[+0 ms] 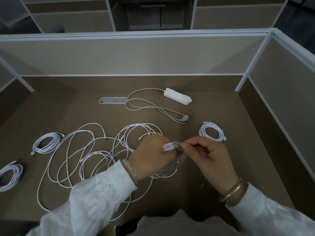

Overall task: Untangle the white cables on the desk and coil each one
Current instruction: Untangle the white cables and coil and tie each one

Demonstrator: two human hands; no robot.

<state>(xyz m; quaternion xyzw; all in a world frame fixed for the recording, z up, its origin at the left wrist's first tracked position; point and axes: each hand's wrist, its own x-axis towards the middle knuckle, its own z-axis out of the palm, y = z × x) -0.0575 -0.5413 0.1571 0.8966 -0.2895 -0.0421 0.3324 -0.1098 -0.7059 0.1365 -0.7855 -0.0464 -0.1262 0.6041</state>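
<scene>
We hold a bundled coil of thin white cable (172, 160) just above the brown desk top (213, 113), its long axis slanting from our left wrist up toward the far right. Our left hand (150, 155) curls round the bundle; our right hand (206, 155) pinches its upper end between thumb and fingertips. Left of this bundle sprawls a loose tangle of white cables (88, 155); beyond that lie two finished coils (46, 143), and another coil (212, 132) sits right. Behind it rests a white power strip (177, 96), with beige cubicle partitions (136, 55) around.

White cables (88, 155) — brown desk (213, 159)
</scene>
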